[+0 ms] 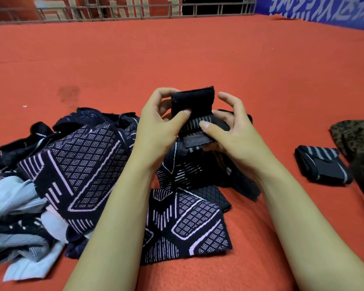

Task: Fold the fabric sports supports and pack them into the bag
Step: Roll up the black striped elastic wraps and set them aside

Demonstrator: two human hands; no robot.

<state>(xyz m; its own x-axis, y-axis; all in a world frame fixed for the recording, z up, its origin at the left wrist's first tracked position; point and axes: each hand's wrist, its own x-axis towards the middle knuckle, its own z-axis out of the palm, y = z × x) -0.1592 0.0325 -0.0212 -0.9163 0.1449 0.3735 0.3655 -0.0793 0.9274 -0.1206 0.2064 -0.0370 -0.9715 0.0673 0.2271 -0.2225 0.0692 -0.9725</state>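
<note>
Item: black strap support (194, 114), held above the pile at the centre of the view, a little toward 12 o'clock from the heap. Knit elastic with pale stripes on its lower part and a plain black flap standing up at its top edge; a darker strip, likely a hook-and-loop patch, shows along the near edge. Judged light, soft and limp, not fragile, with a matt surface that should not slip. It will sag wherever unsupported, so the best hold is at the folded edges, thumb on top and fingers beneath, keeping the layers pressed flat.

Left hand (158, 122): fingers curled around the upright flap from the 9 o'clock side, thumb pressed on its face; it pinches the flap.

Right hand (229, 127): thumb laid across the striped part, fingers partly curled behind and under, index and middle raised and loosely bent; it grips the support from the 3 o'clock side.

Pile of patterned supports (88, 164): dark knit with pale geometric marking, unfolded, spread from 9 to 6 o'clock under the forearms, lying on the red carpet (198, 59).

Pale blue fabrics (15, 198): crumpled at 8 o'clock, touching the pile.

Folded striped support (322, 166): a neat bundle at 3 o'clock, well apart from the hands.

Bag (357, 135): dark mottled fabric at the 3 o'clock edge, just beside the folded bundle; taken to be the bag, opening not visible.
</note>
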